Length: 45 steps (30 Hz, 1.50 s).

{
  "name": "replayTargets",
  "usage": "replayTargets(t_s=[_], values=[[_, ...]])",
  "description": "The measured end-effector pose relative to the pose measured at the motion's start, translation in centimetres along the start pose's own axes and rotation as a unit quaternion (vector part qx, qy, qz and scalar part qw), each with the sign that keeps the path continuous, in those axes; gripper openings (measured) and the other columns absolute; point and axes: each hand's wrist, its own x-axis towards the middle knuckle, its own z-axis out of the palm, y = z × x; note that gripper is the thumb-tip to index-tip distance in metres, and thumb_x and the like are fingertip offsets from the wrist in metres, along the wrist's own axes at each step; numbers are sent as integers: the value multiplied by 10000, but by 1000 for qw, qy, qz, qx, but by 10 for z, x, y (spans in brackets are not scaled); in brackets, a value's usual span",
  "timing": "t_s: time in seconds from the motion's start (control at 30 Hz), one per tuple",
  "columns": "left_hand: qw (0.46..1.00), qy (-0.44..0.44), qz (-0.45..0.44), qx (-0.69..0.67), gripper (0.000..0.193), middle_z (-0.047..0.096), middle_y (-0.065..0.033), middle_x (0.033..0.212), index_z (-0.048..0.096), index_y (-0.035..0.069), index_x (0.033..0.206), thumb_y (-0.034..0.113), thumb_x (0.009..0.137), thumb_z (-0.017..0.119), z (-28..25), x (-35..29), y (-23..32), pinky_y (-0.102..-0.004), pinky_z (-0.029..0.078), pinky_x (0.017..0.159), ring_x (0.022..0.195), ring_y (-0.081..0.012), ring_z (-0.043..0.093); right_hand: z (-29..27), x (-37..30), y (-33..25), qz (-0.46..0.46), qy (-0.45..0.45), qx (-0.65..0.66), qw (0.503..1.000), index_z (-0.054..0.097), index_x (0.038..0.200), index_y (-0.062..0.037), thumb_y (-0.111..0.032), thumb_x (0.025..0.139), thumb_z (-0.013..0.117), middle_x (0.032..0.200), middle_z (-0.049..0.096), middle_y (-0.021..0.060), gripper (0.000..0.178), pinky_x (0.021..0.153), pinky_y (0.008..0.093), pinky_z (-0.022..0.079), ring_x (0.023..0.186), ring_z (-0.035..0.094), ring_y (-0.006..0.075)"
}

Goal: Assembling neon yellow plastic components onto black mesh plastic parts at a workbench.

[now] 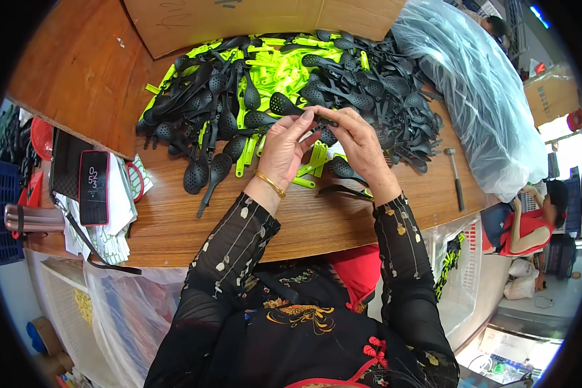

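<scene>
Two bare hands meet at the fingertips around a black slotted spoon (283, 103).
The left hand (282, 145) and right hand (357, 139) reach over the near edge of the wooden surface (168, 226), forearms slanting inward, fingers curled. Both appear clamped on the spoon's handle, mostly hidden by fingers; its head points toward the far left corner. The spoon is midway between the left and right edges, at the pile (278, 72) of black and lime-green pieces.
</scene>
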Motion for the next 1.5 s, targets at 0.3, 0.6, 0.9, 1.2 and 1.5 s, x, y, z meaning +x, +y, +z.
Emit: replayTargets(t_s=[0.3, 0.6, 0.9, 1.2, 1.5], values=[[999, -33, 15, 40, 199, 748, -72, 1138, 726, 17, 1168, 159, 1045, 662, 13, -4, 1, -326, 599, 947, 1015, -160, 718, -9, -14, 17, 191, -11, 218, 957, 695, 1314, -1, -37, 993, 682, 1081, 774, 30, 323, 851, 239, 545, 961, 688, 83], [995, 60, 0, 84, 181, 734, -100, 1085, 675, 16, 1143, 155, 1028, 690, 15, -4, -2, -343, 637, 865, 954, -210, 749, -17, -11, -16, -116, 13, -214, 970, 732, 1261, -81, 24, 894, 678, 1044, 697, 109, 386, 844, 403, 577, 997, 673, 308], [992, 47, -13, 116, 221, 743, -138, 1081, 655, -7, 1140, 144, 998, 733, 22, -2, -5, -316, 663, 800, 921, -226, 769, -29, -17, -4, -133, -53, -263, 954, 669, 1308, -35, -71, 919, 703, 1065, 674, 124, 392, 854, 400, 568, 1000, 668, 301], [976, 2, 88, 198, 203, 756, -47, 968, 722, 37, 1045, 187, 943, 813, 32, -2, -20, -244, 567, 765, 855, -113, 705, -51, -27, -1, -114, -48, -196, 973, 693, 1169, -24, -81, 925, 719, 986, 706, 152, 252, 796, 429, 576, 919, 694, 347], [986, -33, 77, 147, 183, 756, -36, 946, 770, 37, 1044, 178, 937, 815, 38, -7, -19, -253, 534, 807, 852, -103, 669, -30, -33, -15, -14, 23, -126, 992, 663, 1054, -13, -133, 972, 706, 923, 682, 161, 151, 701, 429, 550, 827, 687, 380]])
